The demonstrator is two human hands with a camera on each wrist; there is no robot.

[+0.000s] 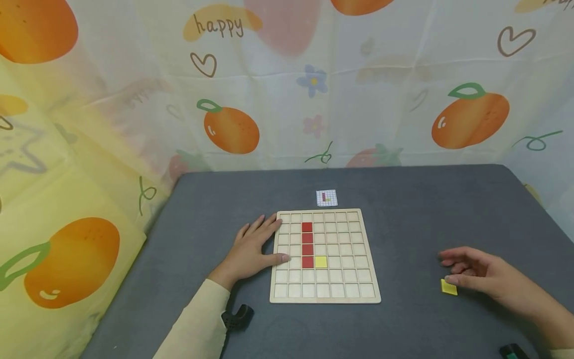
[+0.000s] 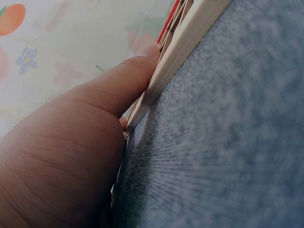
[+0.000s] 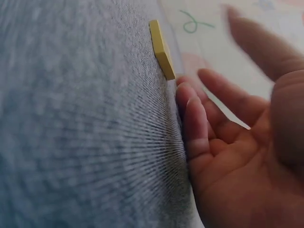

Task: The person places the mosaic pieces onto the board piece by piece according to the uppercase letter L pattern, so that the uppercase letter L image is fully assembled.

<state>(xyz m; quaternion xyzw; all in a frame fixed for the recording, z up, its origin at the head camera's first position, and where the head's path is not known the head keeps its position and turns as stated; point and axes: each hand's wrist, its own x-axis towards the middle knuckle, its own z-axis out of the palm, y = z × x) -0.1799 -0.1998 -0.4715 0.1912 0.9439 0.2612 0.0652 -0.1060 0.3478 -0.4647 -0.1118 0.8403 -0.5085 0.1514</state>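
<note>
A wooden grid board (image 1: 297, 290) lies flat on the grey table. One of its columns holds several red square tiles (image 1: 307, 238), and a yellow tile (image 1: 321, 262) sits right of the lowest red one. My left hand (image 1: 248, 253) rests on the board's left edge, fingers spread and thumb (image 2: 128, 76) over the rim. Off to the right, a loose yellow tile (image 1: 449, 287) lies on the table. Beside it is my right hand (image 1: 491, 275), fingers loosely bent; in the right wrist view the loose tile (image 3: 162, 50) stands apart from the thumb, and nothing is held.
A small card (image 1: 327, 198) printed with a grid pattern lies just behind the board. The grey table (image 1: 412, 209) meets a fruit-printed cloth (image 1: 278, 99) at its back edge. A black strap piece (image 1: 238, 317) sits by the left wrist.
</note>
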